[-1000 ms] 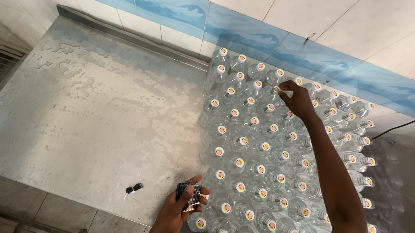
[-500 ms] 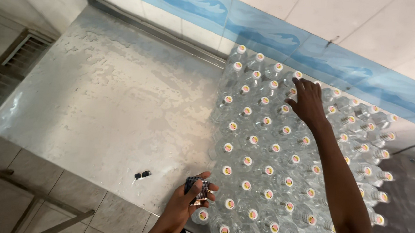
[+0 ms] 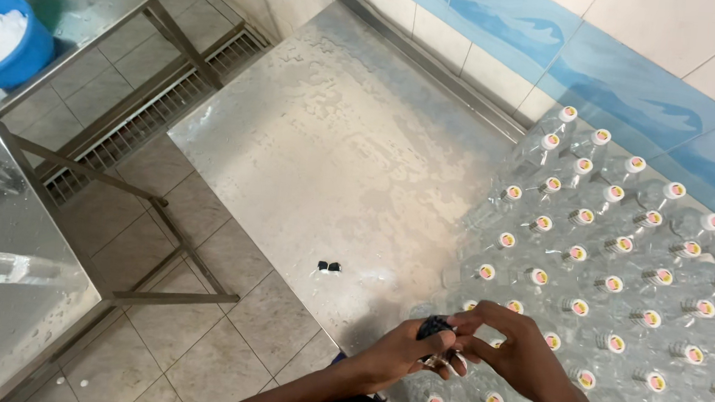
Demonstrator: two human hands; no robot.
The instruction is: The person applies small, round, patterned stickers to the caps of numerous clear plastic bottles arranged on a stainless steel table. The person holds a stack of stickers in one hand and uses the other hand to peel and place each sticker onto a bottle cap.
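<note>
— Where are your hands?

— Both meet at the near edge of the wet steel table [image 3: 335, 165], over the capped clear bottles [image 3: 614, 285]. Your left hand [image 3: 401, 353] has its grip closed round a small dark object [image 3: 435, 326]; your right hand [image 3: 520, 354] pinches it from the other side.

— What does it call for?

— Steady fingers, I'd judge; two small black pieces [image 3: 328, 266] lie apart, to the left.

Clear bottles [image 3: 617, 247] with white-and-yellow caps, a blue bucket [image 3: 12, 50], blue-and-white wall tiles [image 3: 614, 68].
</note>
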